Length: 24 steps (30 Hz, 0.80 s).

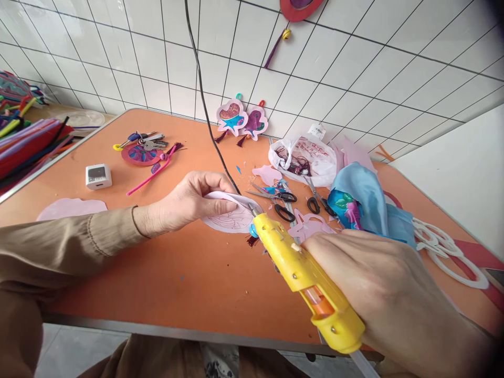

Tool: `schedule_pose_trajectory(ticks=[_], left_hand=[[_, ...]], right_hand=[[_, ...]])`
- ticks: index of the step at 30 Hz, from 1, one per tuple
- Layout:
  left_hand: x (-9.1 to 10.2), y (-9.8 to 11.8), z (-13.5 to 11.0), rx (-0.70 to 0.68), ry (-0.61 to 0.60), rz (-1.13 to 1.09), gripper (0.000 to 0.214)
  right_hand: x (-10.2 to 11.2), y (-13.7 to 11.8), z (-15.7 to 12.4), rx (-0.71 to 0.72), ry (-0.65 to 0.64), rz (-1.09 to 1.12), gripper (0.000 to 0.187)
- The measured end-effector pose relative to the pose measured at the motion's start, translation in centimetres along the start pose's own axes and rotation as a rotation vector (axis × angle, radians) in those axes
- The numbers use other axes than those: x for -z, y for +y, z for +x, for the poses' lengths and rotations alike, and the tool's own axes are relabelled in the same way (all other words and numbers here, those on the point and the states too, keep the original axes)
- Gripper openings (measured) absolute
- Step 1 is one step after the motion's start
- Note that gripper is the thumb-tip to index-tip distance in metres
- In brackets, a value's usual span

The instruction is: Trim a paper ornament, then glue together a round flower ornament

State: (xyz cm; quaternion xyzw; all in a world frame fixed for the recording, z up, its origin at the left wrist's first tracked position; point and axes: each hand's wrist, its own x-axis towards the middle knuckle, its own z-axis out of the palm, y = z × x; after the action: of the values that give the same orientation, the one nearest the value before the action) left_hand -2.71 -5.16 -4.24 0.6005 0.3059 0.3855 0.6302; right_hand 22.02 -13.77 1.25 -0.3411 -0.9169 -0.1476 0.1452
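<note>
My left hand [200, 199] pinches the edge of a pale pink foam piece [228, 219] with line drawing on it, its upper layer lifted a little. My right hand [370, 278] is wrapped round a yellow hot glue gun [303, 268], whose metal nozzle is at the right edge of the foam piece; I cannot tell whether it touches. A clear glue stick sticks out of the gun's rear end. A blue bead [253, 230] with a dark tassel shows below the foam's right edge. Two pairs of black-handled scissors [286, 197] lie just beyond the gun.
A black cord [199, 68] hangs down to the work area. Keys [147, 140] and a white charger [98, 177] lie at left. Two finished pink ornaments [232, 116] lean on the tiled wall. At right are a plastic bag [307, 155], blue satin [364, 194] and white cord [452, 257].
</note>
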Motion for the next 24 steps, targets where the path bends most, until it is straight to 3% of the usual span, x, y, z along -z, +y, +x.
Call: schedule_pose_trajectory(ticks=[12,24], left_hand=[[-0.01,-0.02,0.03,0.003,0.015,-0.024,0.031],[-0.01,-0.27,-0.05,0.021,-0.007,-0.004,0.03]], right_hand=[[0.18,-0.06,-0.17,-0.026,0.036,-0.018,0.033],[-0.05,-0.09,0.0,-0.008,-0.027,0.049,0.025]])
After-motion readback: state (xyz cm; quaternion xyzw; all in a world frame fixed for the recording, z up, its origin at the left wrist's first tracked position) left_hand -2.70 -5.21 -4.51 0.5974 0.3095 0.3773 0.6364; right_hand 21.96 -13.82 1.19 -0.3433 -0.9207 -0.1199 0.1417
